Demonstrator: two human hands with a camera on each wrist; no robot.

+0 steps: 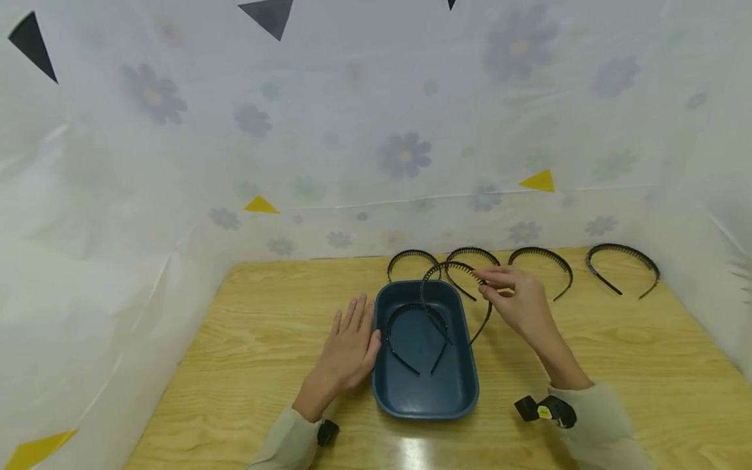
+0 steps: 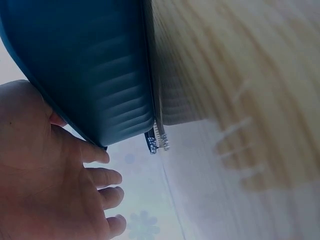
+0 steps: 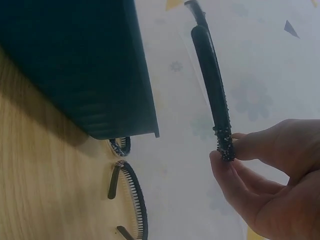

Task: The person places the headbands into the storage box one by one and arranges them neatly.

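In the head view, a dark blue tray stands lengthwise on the table between both hands. My left hand lies along its left side with straight fingers, the thumb at the rim. The left wrist view shows that hand beside the tray wall. Over the tray's right rim, my right hand pinches a black toothed headband between thumb and fingers. Small glittering beads cover part of the band near the fingertips. Inside the tray lies another black headband, its ends toward me.
Several more black headbands are along the table's back edge: one behind the tray, others further right, such as the one behind my right hand and the far-right one. A flower-patterned white sheet hangs behind the wooden table.
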